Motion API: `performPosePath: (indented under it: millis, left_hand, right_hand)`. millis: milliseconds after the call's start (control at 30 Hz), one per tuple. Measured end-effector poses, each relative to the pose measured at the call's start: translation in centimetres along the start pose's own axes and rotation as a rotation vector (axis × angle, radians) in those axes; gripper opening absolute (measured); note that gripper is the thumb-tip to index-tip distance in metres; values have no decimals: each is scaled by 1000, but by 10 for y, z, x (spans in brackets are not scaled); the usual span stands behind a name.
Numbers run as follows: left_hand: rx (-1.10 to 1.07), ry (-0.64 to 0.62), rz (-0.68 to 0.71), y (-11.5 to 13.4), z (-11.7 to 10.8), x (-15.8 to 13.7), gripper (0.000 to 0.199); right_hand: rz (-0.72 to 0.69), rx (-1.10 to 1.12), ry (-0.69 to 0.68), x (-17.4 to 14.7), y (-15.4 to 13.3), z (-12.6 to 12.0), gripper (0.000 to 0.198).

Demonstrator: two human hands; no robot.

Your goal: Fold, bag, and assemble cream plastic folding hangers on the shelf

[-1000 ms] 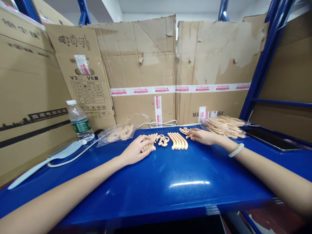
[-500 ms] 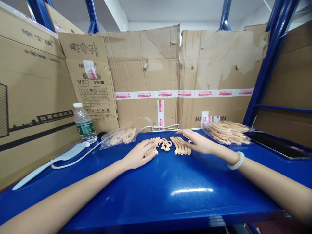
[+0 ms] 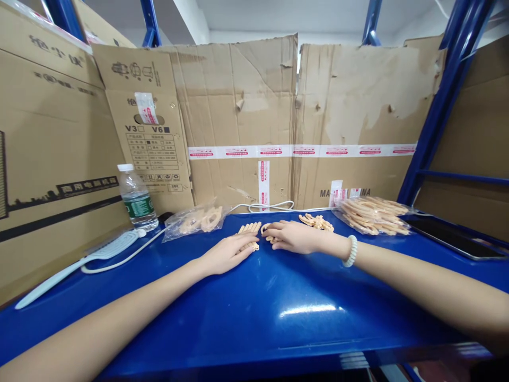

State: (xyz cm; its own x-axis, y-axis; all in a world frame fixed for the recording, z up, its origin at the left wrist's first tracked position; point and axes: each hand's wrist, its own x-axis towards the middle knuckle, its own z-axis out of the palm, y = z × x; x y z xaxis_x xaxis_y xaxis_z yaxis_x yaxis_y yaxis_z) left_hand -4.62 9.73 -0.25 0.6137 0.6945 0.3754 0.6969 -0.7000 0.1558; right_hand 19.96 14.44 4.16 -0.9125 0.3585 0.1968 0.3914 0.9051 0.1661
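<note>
My left hand point(image 3: 227, 254) lies over a row of beige curved sticks point(image 3: 249, 228), fingers stretched out and resting on them. The stick ends show beyond and below the fingers. To its right, my right hand point(image 3: 292, 236) is palm down with fingers apart, reaching over small beige curved pieces point(image 3: 264, 228) that it mostly covers. What lies beneath its palm is hidden. Just behind the right wrist is a loose pile of beige pieces point(image 3: 317, 222) on the blue table point(image 3: 254, 307).
A clear bag of beige sticks point(image 3: 371, 215) and a dark phone point(image 3: 457, 237) lie on the right. To the left are another bag of beige pieces point(image 3: 196, 220), a water bottle point(image 3: 137, 199) and a pale blue hairbrush point(image 3: 107, 246). Cardboard point(image 3: 238, 116) stands behind.
My right hand has moved left and slightly lower, now covering the right-hand row of sticks and part of the middle pieces. The pile behind it is uncovered. My left hand has barely moved.
</note>
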Motion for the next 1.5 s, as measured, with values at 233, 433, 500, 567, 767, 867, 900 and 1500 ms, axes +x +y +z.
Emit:
performPosePath:
  millis: [233,433,500,567,767,867,900,1500]
  left_hand:
    - [-2,28,-14,-2,2,1,38]
    - [47,32,-50,0,1,2,37]
    - [54,25,-56,1,0,3,38]
    - [53,23,-53,-1,-1,5,38]
    - [9,24,-113,-17,0,22,37]
    - [8,37,-129,-25,3,32,35]
    - [7,39,-129,-26,4,35,34]
    - [-6,37,-98,-28,7,40,31]
  right_hand:
    - [249,50,202,-37,-4,-2,57]
    - [340,88,60,-38,-3,42,71]
    - [365,96,37,-35,6,48,68]
    - [377,113,26,-34,16,50,69]
    - [397,180,-2,-34,33,48,70]
    - [399,173,-1,-33,33,47,67]
    - [399,170,3,-33,33,47,67]
    - [231,38,36,22,-12,44,46]
